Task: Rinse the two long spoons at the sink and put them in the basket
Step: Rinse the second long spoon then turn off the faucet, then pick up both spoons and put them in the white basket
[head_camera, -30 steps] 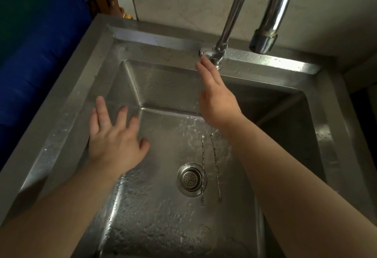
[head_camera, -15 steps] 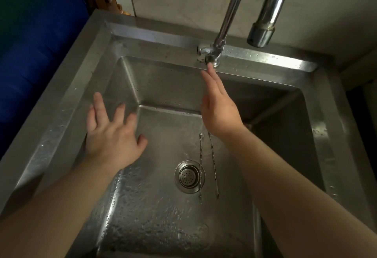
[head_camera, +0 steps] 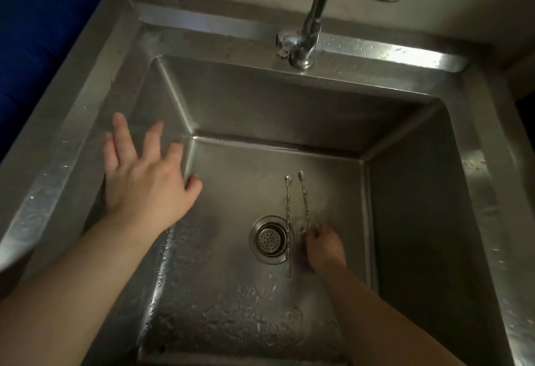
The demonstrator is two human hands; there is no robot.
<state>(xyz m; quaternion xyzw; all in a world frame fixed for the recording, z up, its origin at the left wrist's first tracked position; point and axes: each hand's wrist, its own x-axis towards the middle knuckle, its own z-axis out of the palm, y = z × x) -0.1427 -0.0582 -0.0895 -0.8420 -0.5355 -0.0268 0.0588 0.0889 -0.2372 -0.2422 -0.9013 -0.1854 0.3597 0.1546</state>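
Spoons lie side by side on the sink floor [head_camera: 231, 293], the left spoon [head_camera: 288, 221] crossing the drain strainer's [head_camera: 270, 239] rim, the right spoon [head_camera: 304, 200] just beside it; my right hand [head_camera: 324, 247] reaches down, fingers curled at that spoon's handle end, though I cannot tell whether they grip it; my left hand [head_camera: 144, 180] hangs spread and empty by the left wall, likely for balance; no basket in view.
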